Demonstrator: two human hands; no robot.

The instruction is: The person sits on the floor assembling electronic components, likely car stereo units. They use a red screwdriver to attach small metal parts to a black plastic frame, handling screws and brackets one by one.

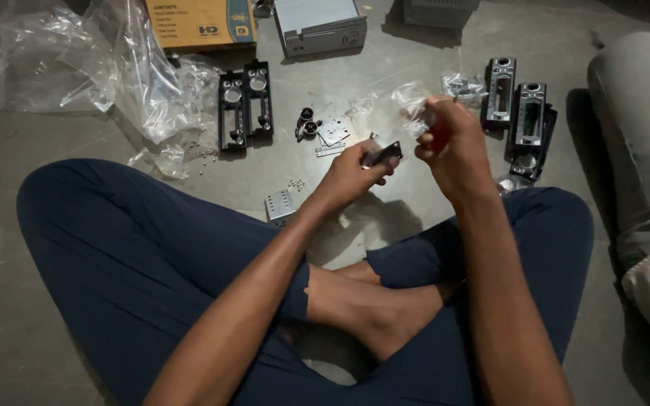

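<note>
Metal bracket (382, 155) pinched in left hand (351, 174) fingers; right hand (451, 139) fingers clamp clear bag (408, 101).

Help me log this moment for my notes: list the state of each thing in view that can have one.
Left hand: closed on a small dark metal bracket.
Right hand: gripping a small clear plastic bag.
Black faceplates: two lying side by side, face up.
Cardboard box: on the floor, flaps not visible.
Large plastic bags: crumpled, empty-looking.
</note>
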